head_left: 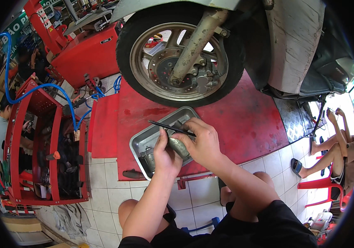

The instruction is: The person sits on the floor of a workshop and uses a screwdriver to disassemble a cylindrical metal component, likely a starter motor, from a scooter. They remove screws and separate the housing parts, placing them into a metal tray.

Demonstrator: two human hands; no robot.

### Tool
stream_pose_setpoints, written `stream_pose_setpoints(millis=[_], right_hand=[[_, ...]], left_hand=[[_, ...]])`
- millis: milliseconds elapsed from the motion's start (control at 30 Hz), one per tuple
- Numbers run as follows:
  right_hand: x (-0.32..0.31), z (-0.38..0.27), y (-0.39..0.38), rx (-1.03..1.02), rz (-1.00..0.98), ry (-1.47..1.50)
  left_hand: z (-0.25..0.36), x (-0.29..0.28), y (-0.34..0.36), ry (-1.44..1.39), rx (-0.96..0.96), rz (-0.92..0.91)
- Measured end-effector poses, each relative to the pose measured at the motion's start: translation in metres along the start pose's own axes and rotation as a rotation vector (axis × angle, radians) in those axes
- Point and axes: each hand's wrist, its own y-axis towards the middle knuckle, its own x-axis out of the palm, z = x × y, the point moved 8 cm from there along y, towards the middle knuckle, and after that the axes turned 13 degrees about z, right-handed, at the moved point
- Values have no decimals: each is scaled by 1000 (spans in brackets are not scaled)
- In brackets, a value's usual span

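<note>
My left hand [165, 155] grips a grey metal part [179, 146] above a shallow steel tray [138, 144]. My right hand [201, 140] holds a long, thin black tool [164, 125] lying across the top of that part, near my left thumb. Loose metal pieces [148, 156] sit in the tray beside my left wrist. The tray rests on a red lift platform [247, 128], below a motor scooter's front wheel [144, 89] with brake disc and caliper.
A red shelved cart [55, 142] stands left, by a person in a grey top [1, 132]. A blue hose [44, 87] loops over it toward red equipment [82, 53]. At right, a person's legs [329, 161] show by a red plastic chair [317, 186].
</note>
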Motion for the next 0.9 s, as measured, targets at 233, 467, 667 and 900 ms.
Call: stream_pose_setpoints(millis=[233,467,667,900], right_hand=[[-1,-3,0,-65,-4,-67],[-4,-2,2,-1,-15,-62],[-6,-2,4,19,-92,-53],[-1,8,1,72,-157,-60]], left_hand=[[-8,-5,0,-38,-56,-13],[-17,-6,1,-98,-133,8],[-17,-6,3,-133,-124,-53],[-17,-6,3,-104,-115,-64]])
